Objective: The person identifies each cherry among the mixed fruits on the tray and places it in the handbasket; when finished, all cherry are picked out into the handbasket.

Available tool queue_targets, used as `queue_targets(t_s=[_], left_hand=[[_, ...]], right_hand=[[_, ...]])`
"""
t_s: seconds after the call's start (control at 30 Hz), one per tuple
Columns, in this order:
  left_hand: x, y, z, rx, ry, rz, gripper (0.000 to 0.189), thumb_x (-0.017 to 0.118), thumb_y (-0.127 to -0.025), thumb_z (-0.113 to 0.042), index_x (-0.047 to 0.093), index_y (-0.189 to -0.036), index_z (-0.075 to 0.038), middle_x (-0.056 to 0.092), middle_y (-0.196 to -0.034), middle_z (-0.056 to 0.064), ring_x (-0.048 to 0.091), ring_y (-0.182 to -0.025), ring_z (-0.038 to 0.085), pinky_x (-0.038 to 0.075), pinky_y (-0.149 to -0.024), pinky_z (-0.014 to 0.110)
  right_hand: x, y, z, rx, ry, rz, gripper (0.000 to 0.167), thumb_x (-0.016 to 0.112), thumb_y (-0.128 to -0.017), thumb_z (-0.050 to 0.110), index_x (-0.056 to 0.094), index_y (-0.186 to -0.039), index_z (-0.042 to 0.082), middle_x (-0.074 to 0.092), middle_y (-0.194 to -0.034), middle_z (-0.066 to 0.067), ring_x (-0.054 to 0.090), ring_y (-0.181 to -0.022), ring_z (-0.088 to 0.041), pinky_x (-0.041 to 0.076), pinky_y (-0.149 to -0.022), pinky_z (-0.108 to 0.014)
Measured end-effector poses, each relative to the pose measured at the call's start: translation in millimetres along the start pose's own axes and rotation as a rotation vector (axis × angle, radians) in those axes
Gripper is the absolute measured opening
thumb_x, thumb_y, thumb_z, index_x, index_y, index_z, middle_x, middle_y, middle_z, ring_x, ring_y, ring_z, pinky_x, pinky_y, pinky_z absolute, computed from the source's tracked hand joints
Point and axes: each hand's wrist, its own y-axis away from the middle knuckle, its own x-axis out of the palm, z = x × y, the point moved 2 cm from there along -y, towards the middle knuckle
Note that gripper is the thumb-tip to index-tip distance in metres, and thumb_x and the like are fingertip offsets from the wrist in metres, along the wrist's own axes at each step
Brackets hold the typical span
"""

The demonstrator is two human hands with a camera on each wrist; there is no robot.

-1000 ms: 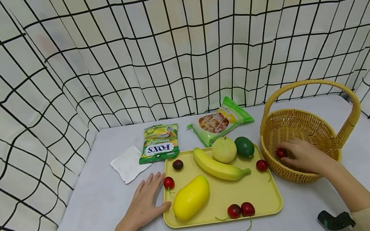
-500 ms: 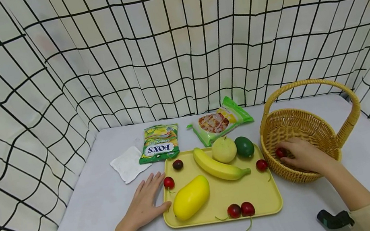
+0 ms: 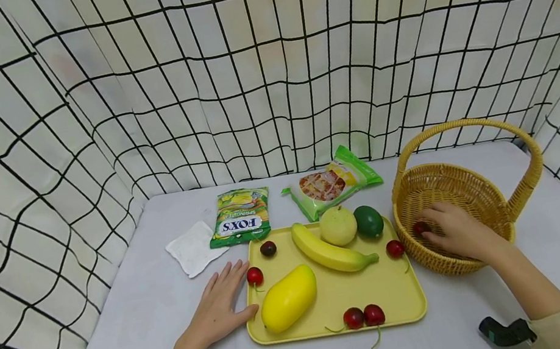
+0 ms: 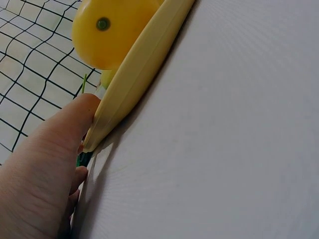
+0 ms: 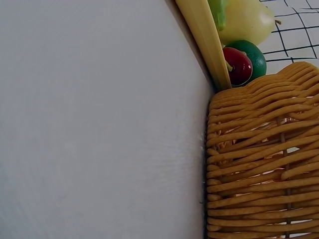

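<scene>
My left hand (image 3: 224, 304) lies on the table with its fingers spread, the thumb and fingertips at the left rim of the yellow tray (image 3: 330, 308); in the left wrist view the thumb (image 4: 75, 117) is right against the rim. On that side of the tray are a yellow mango (image 3: 289, 298), a red cherry (image 3: 255, 275) and a darker cherry (image 3: 268, 248). Inside the wicker basket (image 3: 484, 196) is my right hand (image 3: 457, 234), fingers and thumb parted, with a red cherry (image 3: 420, 227) just beyond the fingertips. The basket wall (image 5: 264, 164) hides this hand in the right wrist view.
The tray also bears a banana (image 3: 331, 250), a pale round fruit (image 3: 338, 226), a dark green fruit (image 3: 369, 222) and more cherries (image 3: 374, 314). Behind it lie two snack packets (image 3: 240, 217) and a white cloth (image 3: 195, 248). The basket handle (image 3: 527, 176) arches high. Black netting (image 3: 285, 75) surrounds the table.
In the basket, the cherry has shifted slightly left, away from my right hand, whose fingers have opened a little. My left hand and the fruit on the tray keep their places.
</scene>
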Motion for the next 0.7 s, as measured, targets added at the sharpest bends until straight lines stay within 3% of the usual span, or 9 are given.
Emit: queue_targets(t_s=[0.7], left_hand=[[-0.5, 0.9, -0.7, -0.006, 0.000, 0.000, 0.080, 0.063, -0.076, -0.048, 0.033, -0.143, -0.017, 0.032, -0.146, 0.007, 0.020, -0.136, 0.029, 0.010, -0.109, 0.051]], right_hand=[[-23.5, -4.9, 30.5, -0.054, 0.044, -0.190, 0.030, 0.071, -0.075, 0.012, 0.064, -0.104, 0.007, 0.062, -0.093, -0.006, 0.056, -0.088, -0.024, 0.048, -0.074, -0.043]])
